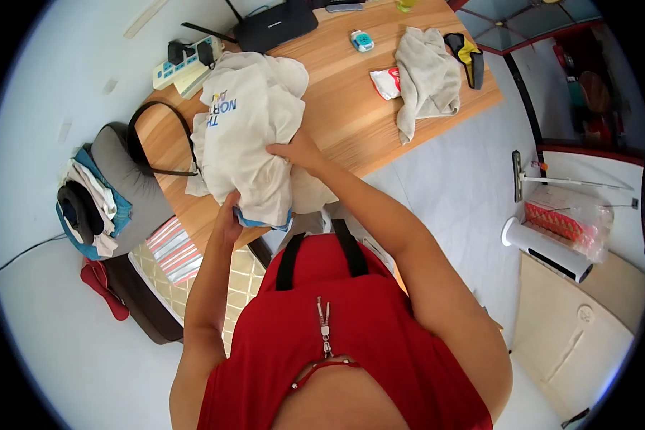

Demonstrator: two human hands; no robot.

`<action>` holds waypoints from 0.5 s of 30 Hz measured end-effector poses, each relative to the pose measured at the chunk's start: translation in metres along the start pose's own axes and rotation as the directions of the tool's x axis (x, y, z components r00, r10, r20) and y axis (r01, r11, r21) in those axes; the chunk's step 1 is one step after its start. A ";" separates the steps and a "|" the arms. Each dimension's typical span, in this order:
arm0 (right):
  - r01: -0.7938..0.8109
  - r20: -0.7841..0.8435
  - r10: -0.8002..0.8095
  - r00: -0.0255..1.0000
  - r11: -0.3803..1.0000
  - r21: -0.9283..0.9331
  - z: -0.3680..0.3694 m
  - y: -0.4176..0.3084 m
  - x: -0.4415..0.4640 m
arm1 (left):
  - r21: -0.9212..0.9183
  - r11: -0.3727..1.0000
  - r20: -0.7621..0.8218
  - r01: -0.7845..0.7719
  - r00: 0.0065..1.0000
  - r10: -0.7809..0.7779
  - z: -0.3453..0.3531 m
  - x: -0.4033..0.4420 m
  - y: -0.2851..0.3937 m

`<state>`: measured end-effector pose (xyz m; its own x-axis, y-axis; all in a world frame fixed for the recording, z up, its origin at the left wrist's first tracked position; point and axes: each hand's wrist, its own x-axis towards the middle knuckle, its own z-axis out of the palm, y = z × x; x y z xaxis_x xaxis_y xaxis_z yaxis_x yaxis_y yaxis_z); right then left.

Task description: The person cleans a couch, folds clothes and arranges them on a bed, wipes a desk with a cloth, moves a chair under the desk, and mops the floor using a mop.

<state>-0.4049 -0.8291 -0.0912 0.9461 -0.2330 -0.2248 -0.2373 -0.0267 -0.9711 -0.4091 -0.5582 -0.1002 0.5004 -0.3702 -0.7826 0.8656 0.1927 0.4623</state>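
Observation:
A bunched cream-white cloth item (258,122) with blue lettering and a blue lower edge lies on the near left of the wooden table (337,79). Whether it is a garment or a bag, I cannot tell. My left hand (227,221) grips its lower left edge near the blue trim. On the right side, my right hand (301,153) holds the cloth with the thumb on top and the other fingers partly hidden. A black strap (130,132) loops out beside the cloth at the left; its other end is hidden.
Behind the cloth stand a black router (276,27) and a power strip (186,68) with plugs. Farther right lie a grey cloth (430,79), a red-white packet (385,84) and a small blue-white device (362,41). A grey cushion (125,168) sits beyond the table's left edge.

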 end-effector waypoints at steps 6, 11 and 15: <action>0.110 0.129 -0.053 0.990 0.866 -0.488 -0.017 -0.047 -0.023 | 0.178 0.984 0.048 0.009 0.999 -0.018 0.043 -0.024 -0.017; 0.398 0.389 -0.212 0.897 0.773 -0.495 -0.008 -0.079 -0.038 | 0.066 0.969 0.113 -0.239 0.966 0.231 0.064 -0.018 -0.033; 0.607 0.398 -0.481 0.782 0.733 -0.307 -0.020 -0.097 -0.032 | -0.081 0.919 0.025 -0.386 0.921 0.389 0.121 -0.047 -0.019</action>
<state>-0.4165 -0.8385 0.0118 0.9411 0.2173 0.2589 0.3326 -0.4593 -0.8237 -0.4516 -0.6540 -0.0217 0.7968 -0.2891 -0.5306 0.6042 0.3935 0.6929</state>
